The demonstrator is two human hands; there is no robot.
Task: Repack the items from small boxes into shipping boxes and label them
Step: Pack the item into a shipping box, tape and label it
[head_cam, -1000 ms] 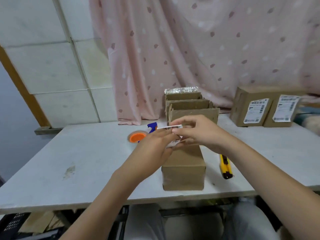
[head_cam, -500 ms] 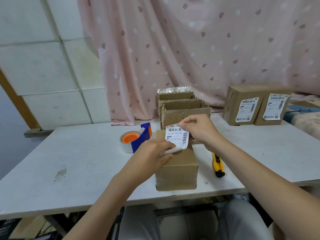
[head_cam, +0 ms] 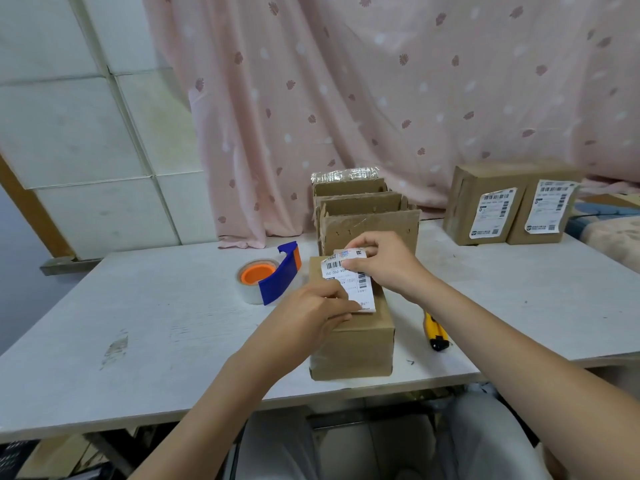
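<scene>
A closed brown shipping box (head_cam: 353, 344) stands at the table's front edge. A white shipping label (head_cam: 356, 285) with barcodes hangs over its top. My right hand (head_cam: 384, 263) pinches the label's upper edge, which is curled back. My left hand (head_cam: 311, 315) pinches its lower left part over the box top. Directly behind stand several open cardboard boxes (head_cam: 367, 223) in a row; something wrapped in shiny film (head_cam: 344, 174) shows at the back of them.
A tape dispenser (head_cam: 268, 280), blue with an orange core, lies left of the box. A yellow utility knife (head_cam: 436, 332) lies to the right. Two labelled sealed boxes (head_cam: 512, 206) stand at the far right of the white table (head_cam: 138, 323). A pink curtain hangs behind.
The label was held flat between both hands, then lifted and turned upright to face me. It now hangs lower over the box top, its upper edge curled back under my right hand.
</scene>
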